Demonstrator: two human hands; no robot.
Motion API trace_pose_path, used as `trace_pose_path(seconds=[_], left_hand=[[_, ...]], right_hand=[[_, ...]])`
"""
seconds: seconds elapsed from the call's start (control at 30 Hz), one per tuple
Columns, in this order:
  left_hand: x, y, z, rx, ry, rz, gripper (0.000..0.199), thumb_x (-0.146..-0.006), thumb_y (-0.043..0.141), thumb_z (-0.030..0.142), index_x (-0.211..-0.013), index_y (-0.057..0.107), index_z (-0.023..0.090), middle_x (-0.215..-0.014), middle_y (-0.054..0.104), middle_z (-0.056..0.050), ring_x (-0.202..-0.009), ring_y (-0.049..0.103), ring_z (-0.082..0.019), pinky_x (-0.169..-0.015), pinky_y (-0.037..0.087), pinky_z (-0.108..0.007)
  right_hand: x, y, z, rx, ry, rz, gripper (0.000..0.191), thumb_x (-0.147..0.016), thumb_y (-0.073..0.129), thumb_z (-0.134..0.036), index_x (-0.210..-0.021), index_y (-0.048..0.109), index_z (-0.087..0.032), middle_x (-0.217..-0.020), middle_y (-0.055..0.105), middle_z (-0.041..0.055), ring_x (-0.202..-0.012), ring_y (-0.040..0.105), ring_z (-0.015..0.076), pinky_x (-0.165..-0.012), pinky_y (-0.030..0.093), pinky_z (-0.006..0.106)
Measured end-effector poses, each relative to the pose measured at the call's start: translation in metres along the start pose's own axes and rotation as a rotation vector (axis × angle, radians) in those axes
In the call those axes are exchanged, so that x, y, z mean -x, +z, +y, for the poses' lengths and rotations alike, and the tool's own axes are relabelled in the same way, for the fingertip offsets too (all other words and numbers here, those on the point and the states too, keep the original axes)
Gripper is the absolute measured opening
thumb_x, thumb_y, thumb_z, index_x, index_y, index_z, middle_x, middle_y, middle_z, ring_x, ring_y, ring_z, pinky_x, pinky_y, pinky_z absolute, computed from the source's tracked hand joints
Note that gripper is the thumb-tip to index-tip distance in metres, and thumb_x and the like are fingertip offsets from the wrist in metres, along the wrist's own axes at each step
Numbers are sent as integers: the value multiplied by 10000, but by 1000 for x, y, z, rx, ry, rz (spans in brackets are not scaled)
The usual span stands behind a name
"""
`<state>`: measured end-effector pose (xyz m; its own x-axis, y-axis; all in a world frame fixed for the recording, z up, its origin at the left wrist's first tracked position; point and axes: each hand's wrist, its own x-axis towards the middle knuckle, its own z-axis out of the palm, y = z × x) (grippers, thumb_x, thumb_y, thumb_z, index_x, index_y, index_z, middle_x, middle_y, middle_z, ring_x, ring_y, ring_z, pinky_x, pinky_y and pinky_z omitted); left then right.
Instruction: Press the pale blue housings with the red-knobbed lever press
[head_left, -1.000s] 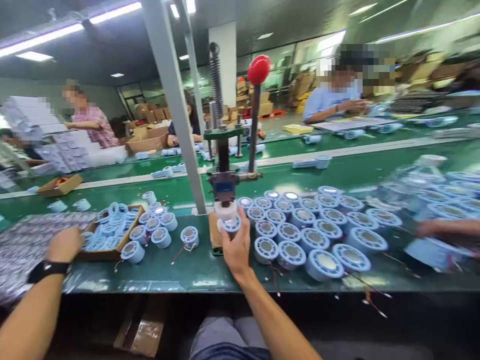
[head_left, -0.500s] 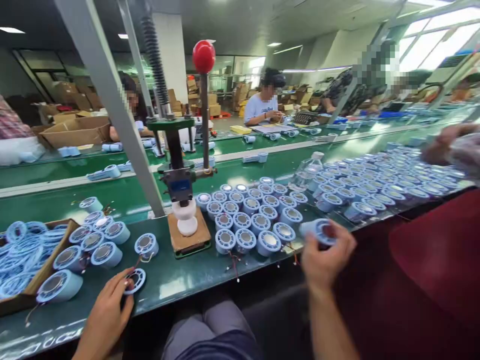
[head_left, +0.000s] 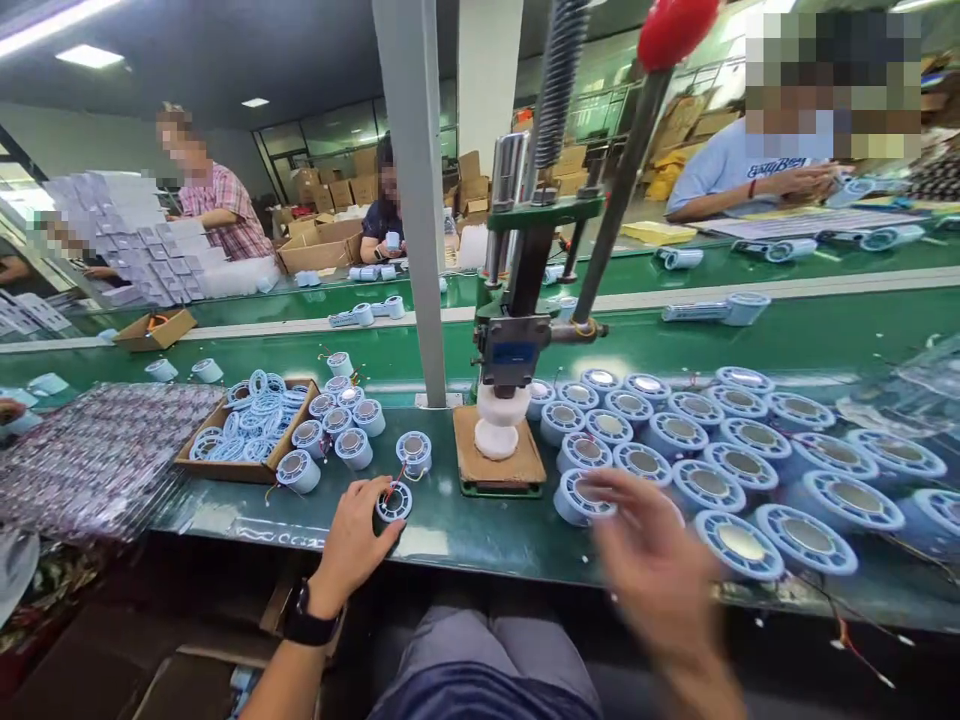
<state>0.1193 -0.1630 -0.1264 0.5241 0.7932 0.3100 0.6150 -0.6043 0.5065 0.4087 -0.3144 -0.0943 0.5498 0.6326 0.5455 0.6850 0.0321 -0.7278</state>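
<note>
My left hand point(head_left: 356, 530), with a dark watch on its wrist, is closed on a light-blue slotted ring point(head_left: 403, 497) at the bench's front edge. Thin wires run over the ring from a light-blue round motor housing point(head_left: 413, 450) just behind. To the right, my right hand point(head_left: 660, 570) is smeared by motion, its fingers stretched out and thumb apart, with nothing visible in them. Its fingertips overlap the edge of another blue motor housing point(head_left: 576, 497); whether they touch it I cannot tell. Between the hands stands a hand press point(head_left: 514, 350), its white pad point(head_left: 496, 438) on a brown board.
A cardboard box point(head_left: 225, 468) of blue rings and a small group of housings point(head_left: 354, 448) lie left. Many housings point(head_left: 739, 545) fill the right side, wires hanging over the edge. A grey post point(head_left: 420, 200) rises behind. Several people work across the green conveyor point(head_left: 300, 350).
The view has swung left. My right hand has come leftward to the housings near the press, and the housing it held no longer shows in it. My left hand keeps the ring.
</note>
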Motion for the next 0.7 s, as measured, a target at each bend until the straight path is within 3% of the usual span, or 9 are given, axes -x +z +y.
trace_pose_path(seconds=[0.03, 0.07, 0.13, 0.17, 0.23, 0.33, 0.43, 0.53, 0.7], left_hand=[[1, 0, -1, 10, -7, 15, 335, -818, 641, 232, -1147, 586, 204, -1207, 656, -101, -1121, 577, -275, -970, 483, -475], [2, 1, -2, 17, -8, 31, 359, -823, 644, 252, -1173, 581, 203, -1190, 657, -105, -1111, 585, -276, -968, 484, -478], [7, 1, -7, 22, -14, 72, 386, -830, 644, 304, -1196, 580, 197, -1168, 659, -116, -1102, 596, -287, -974, 481, -497], [9, 1, -10, 22, -28, 100, 397, -832, 641, 331, -1198, 581, 191, -1164, 661, -122, -1103, 599, -296, -979, 477, -511], [14, 1, -18, 36, -103, 170, 422, -829, 633, 382, -1197, 578, 184, -1174, 662, -135, -1112, 606, -313, -990, 468, -540], [18, 1, -22, 140, -274, 250, 492, -809, 643, 458, -1212, 554, 191, -1202, 664, -139, -1132, 619, -322, -1009, 460, -553], [19, 2, -2, 343, -328, 248, 546, -818, 640, 470, -1267, 504, 191, -1216, 667, -138, -1131, 638, -293, -1009, 483, -496], [13, 3, 36, 392, -174, 119, 584, -829, 654, 384, -1348, 462, 198, -1282, 641, -136, -1155, 631, -269, -1027, 487, -452], [-9, 3, 79, 197, 67, -130, 649, -777, 660, 194, -1396, 470, 231, -1333, 618, -101, -1233, 574, -282, -1077, 460, -473]], right_hand=[[2, 39, -22, -81, -109, -154, 397, -898, 400, -279, -1240, 598, -244, -1214, 594, 152, -1158, 589, 249, -950, 517, 451], [1, 76, -43, -112, -154, -221, 386, -887, 440, -252, -1230, 616, -263, -1280, 574, 118, -1189, 580, 225, -978, 520, 411], [-10, 137, -76, -59, -108, -357, 454, -886, 521, -234, -1337, 576, -228, -1445, 438, 153, -1346, 459, 277, -1062, 462, 455], [-15, 157, -86, -14, -64, -415, 466, -885, 556, -235, -1351, 573, -218, -1482, 392, 166, -1381, 411, 311, -1079, 436, 492], [-19, 174, -92, 43, -12, -522, 415, -881, 598, -217, -1295, 625, -236, -1484, 402, 150, -1371, 413, 344, -1066, 425, 540], [1, 161, -71, -55, -104, -629, 368, -855, 616, -136, -1168, 693, -315, -1441, 486, 48, -1304, 501, 274, -1065, 452, 492], [32, 131, -41, -201, -109, -628, 572, -802, 636, -93, -1324, 591, -324, -1462, 468, 48, -1329, 495, 225, -1111, 442, 425], [49, 111, -26, -302, 18, -530, 720, -750, 643, -95, -1436, 475, -235, -1398, 532, 91, -1284, 548, 203, -1094, 470, 354], [48, 108, -25, -419, 125, -508, 774, -732, 567, -93, -1480, 397, -202, -1343, 585, 81, -1202, 613, 187, -1053, 501, 310]])
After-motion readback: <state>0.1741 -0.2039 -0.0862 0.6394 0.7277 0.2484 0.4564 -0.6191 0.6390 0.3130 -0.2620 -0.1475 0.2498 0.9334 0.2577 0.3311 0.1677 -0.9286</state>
